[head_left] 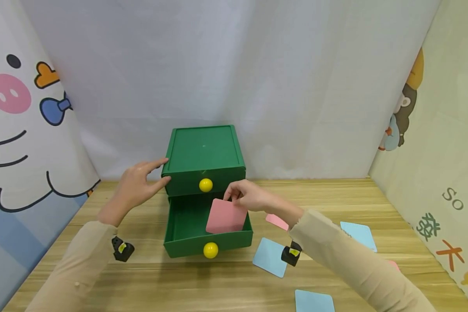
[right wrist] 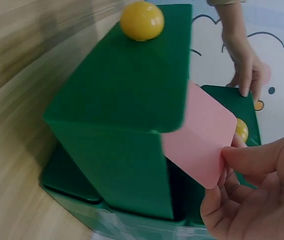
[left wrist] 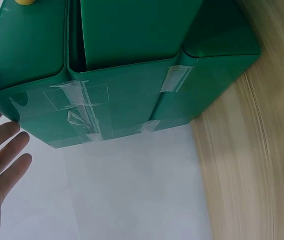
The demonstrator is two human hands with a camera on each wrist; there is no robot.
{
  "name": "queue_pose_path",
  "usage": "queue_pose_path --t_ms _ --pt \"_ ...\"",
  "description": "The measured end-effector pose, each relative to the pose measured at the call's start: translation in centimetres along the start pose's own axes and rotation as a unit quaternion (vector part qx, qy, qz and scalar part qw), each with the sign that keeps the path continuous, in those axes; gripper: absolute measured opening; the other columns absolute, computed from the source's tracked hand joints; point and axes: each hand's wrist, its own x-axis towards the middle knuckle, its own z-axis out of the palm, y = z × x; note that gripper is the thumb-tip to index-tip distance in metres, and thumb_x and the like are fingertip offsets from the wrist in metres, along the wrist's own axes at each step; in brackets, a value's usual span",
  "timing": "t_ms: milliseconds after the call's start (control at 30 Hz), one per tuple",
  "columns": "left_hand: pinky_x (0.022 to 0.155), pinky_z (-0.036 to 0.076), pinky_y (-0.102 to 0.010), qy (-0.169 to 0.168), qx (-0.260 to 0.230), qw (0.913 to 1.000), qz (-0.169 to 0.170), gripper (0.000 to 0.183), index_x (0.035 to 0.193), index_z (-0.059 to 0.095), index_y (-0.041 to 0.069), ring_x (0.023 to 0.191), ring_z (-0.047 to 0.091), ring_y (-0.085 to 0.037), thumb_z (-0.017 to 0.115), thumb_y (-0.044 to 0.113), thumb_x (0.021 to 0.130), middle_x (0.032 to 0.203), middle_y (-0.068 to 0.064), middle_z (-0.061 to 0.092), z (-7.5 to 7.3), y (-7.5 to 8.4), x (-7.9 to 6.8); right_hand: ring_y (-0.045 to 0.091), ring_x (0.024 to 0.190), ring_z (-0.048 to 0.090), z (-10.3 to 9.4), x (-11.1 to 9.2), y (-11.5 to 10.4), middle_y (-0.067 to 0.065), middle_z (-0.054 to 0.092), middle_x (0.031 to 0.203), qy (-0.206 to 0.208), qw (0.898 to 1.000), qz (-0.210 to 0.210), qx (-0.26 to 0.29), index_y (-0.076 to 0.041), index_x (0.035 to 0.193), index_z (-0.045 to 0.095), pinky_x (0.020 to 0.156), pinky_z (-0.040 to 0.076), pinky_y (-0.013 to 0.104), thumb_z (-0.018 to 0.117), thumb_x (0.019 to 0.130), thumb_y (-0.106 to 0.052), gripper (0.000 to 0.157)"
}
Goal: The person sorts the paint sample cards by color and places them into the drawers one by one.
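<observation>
A green cabinet (head_left: 203, 147) with yellow knobs has its middle drawer (head_left: 187, 221) pulled out. Over that drawer, my right hand (head_left: 246, 196) pinches a pink square card (head_left: 226, 216) by its upper edge. The card's lower part is inside the drawer, behind the front panel, as the right wrist view shows the card (right wrist: 202, 135) between thumb and fingers. At the cabinet's upper left corner, my left hand (head_left: 140, 184) touches with straight fingers; in the left wrist view its fingers (left wrist: 4, 155) are spread, the thumb on the top drawer's front.
Blue cards (head_left: 270, 257) lie on the wooden table (head_left: 140, 277) to the right, with another blue card (head_left: 313, 301) near the front edge and one blue card (head_left: 359, 236) farther right. A pink card (head_left: 277, 221) is partly behind the right forearm. A white curtain (head_left: 296, 86) hangs behind.
</observation>
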Motion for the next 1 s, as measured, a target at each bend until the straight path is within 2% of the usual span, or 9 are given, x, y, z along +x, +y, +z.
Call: queue_pose_path --t_ms 300,567,800,1000 --pt "0.076 0.047 -0.052 -0.004 -0.003 1.0000 -0.001 0.048 0.127 0.054 0.005 0.095 0.057 -0.036 0.065 0.024 0.084 0.113 -0.021 0.060 -0.1 0.1 -0.1 0.010 0.054 0.038 0.8 1.0 1.1 0.008 0.053 0.067 -0.018 0.998 -0.025 -0.061 0.004 0.090 0.062 0.048 0.029 0.017 0.040 0.078 0.018 0.029" --pt "0.077 0.046 -0.052 -0.008 -0.002 1.0000 -0.005 0.049 0.128 0.053 0.005 0.097 0.057 -0.037 0.064 0.026 0.085 0.114 -0.021 0.059 0.0 0.0 -0.1 0.011 0.062 0.044 1.2 1.4 1.2 0.006 0.057 0.074 -0.007 0.991 -0.033 -0.127 0.000 0.088 0.065 0.051 0.035 0.016 0.045 0.079 0.016 0.027" --pt "0.077 0.046 -0.052 -0.008 -0.006 0.9999 -0.007 0.050 0.128 0.053 0.005 0.097 0.057 -0.036 0.065 0.025 0.084 0.115 -0.021 0.059 0.1 -0.1 -0.1 0.012 0.066 0.047 1.2 1.3 1.3 0.016 0.060 0.083 -0.003 0.991 -0.041 -0.128 0.004 0.090 0.065 0.057 0.040 0.016 0.045 0.080 0.016 0.025" --pt "0.076 0.047 -0.052 0.000 -0.004 1.0000 0.000 0.049 0.127 0.054 0.005 0.095 0.058 -0.036 0.066 0.024 0.083 0.114 -0.020 0.060 0.2 -0.3 -0.1 0.012 0.067 0.051 0.2 1.0 1.4 0.018 0.061 0.084 0.013 0.991 -0.058 -0.122 0.006 0.089 0.065 0.062 0.045 0.018 0.050 0.079 0.016 0.019"
